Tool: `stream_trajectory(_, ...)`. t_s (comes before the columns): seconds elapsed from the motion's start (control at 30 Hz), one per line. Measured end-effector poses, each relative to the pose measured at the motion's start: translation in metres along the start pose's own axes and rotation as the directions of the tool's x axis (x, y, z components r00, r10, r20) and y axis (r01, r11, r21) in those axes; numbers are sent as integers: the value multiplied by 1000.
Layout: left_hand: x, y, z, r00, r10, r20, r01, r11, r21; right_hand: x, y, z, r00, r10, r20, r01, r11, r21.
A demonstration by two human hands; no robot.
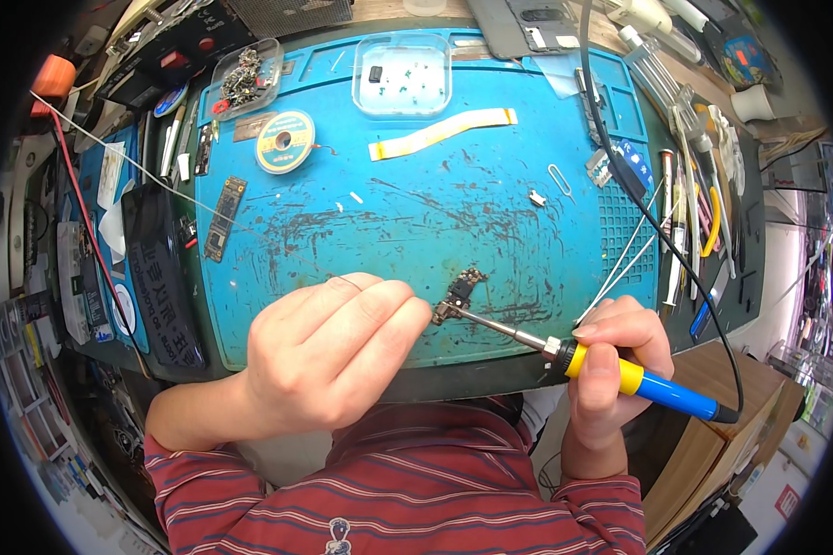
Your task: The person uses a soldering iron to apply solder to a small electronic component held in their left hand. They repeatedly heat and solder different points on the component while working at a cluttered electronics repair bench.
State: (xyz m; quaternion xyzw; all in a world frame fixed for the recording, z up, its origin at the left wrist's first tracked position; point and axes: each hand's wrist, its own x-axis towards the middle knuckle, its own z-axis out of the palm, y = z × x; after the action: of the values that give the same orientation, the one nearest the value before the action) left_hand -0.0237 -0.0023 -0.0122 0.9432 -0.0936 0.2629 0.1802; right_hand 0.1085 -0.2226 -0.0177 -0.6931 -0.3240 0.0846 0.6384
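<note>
My right hand (615, 365) grips a soldering iron (652, 387) with a yellow and blue handle. Its metal tip touches the lower end of a small dark circuit board (461, 294) with gold-coloured parts. At that board's left edge, my left hand (338, 347) is closed in a pinch, apparently on the edge; the thumb is hidden behind the fingers. A thin wire (139, 165) runs from the upper left toward the left hand, and I cannot tell whether the fingers hold it. Beside the right hand, metal tweezers (625, 262) lie over the mat.
On the blue mat (296, 324) are a solder spool (284, 141), a long narrow circuit board (225, 218), a white and yellow flex cable (444, 134) and a clear tray (403, 79) of tiny parts. The iron's black cable (680, 259) arches across the right side. Hand tools crowd the far right.
</note>
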Motion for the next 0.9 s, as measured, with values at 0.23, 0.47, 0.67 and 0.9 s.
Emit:
stream_trajectory(0.23,1,1,-1,1000,-1,13,1,1000,8,0,1,1,1000,-18,-7,18,1000,-1)
stream_trajectory(0.47,0,-1,-1,999,-40,13,40,998,-41,1,0,2,1000,-4,-11,4,1000,9)
stream_trajectory(0.67,-1,-2,-2,999,-41,17,41,998,-43,0,0,2,1000,6,-18,-6,1000,17)
stream_trajectory(0.9,-2,-1,0,999,-33,8,33,999,-29,-3,1,1,999,3,-49,-1,999,37)
